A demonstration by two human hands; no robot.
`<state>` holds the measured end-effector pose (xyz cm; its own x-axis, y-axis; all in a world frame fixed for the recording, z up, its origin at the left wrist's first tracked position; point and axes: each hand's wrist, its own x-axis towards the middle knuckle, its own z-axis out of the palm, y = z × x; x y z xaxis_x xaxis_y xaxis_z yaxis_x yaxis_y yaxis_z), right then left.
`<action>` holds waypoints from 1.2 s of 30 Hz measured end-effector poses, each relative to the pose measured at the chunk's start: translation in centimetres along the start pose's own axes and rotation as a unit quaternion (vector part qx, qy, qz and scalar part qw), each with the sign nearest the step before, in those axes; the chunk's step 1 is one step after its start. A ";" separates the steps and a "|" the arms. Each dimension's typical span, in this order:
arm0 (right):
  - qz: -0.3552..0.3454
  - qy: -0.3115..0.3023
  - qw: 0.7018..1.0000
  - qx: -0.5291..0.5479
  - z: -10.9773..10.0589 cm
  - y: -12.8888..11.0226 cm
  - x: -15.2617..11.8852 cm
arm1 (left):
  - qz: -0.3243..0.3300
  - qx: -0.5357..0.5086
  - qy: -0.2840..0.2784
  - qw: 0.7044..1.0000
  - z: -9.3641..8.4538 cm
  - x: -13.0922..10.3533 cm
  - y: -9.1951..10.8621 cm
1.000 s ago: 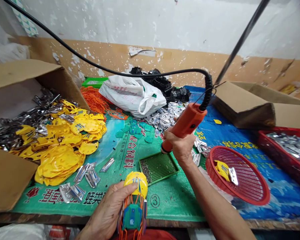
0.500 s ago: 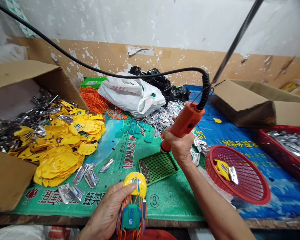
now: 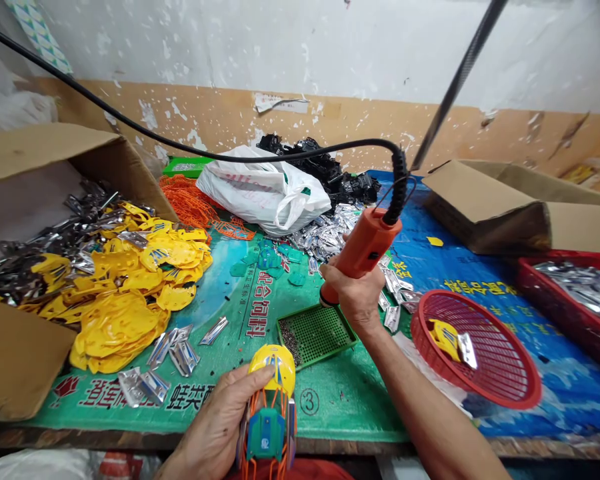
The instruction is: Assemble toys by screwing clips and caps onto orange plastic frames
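My left hand (image 3: 217,417) grips a partly built toy car (image 3: 267,427) near the table's front edge. The car has a yellow front piece, an orange lattice frame and a green top piece; my thumb presses on the yellow part. My right hand (image 3: 357,293) is wrapped round an orange electric screwdriver (image 3: 363,247), its nose pointing down above the back of a green perforated tray (image 3: 330,333). Small screws (image 3: 290,340) lie along the tray's left side. The screwdriver's tip is hard to make out.
Yellow car parts (image 3: 115,327) spill from a cardboard box (image 3: 25,360) at left. Behind lie a white plastic bag (image 3: 260,193), black parts (image 3: 320,167) and silver pieces (image 3: 325,233). A red basket (image 3: 505,373) stands at right. A black cable (image 3: 180,143) crosses above the table.
The screwdriver's cable end has tilted slightly left and down in my right hand. The toy car in my left hand has shifted very little to the right.
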<state>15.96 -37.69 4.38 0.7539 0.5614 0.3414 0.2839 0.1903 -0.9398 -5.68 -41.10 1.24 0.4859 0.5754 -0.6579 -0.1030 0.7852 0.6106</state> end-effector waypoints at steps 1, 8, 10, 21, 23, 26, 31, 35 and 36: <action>0.001 0.003 1.000 0.004 -0.1 0.0 0.1 | 0.002 0.008 0.002 1.000 0.1 0.0 -0.1; 0.003 -0.013 0.991 0.137 -1.4 -3.2 -0.2 | 0.016 0.028 -0.019 0.999 1.0 -0.4 -0.3; 0.009 -0.042 0.978 0.205 -1.9 -5.0 -1.1 | 0.027 0.034 -0.028 0.999 1.3 -0.4 -0.3; 0.030 -0.161 0.960 0.225 -2.5 -8.5 -6.3 | 0.057 0.044 -0.039 0.997 2.3 -0.9 0.1; 0.038 -0.167 0.959 0.227 -2.3 -8.2 -6.4 | 0.053 0.047 -0.034 0.997 2.4 -1.0 0.2; 0.044 -0.177 0.957 0.225 -2.3 -7.9 -6.5 | 0.052 0.051 -0.032 0.997 2.3 -1.0 0.2; 0.036 -0.190 0.961 0.196 -2.4 -7.2 -6.7 | 0.052 0.048 -0.029 0.997 2.1 -0.9 0.0; 0.028 -0.199 0.962 0.186 -2.3 -7.0 -6.9 | 0.047 0.030 -0.027 0.998 2.0 -0.8 -0.2; 0.027 -0.198 0.962 0.187 -2.2 -7.0 -7.0 | 0.045 0.029 -0.026 0.998 2.0 -0.8 -0.3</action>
<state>10.00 -44.71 8.60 0.4557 0.8276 0.3277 -0.0385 0.3862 -0.9216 -4.30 -42.25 2.47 0.5218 0.6294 -0.5758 -0.0983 0.7149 0.6923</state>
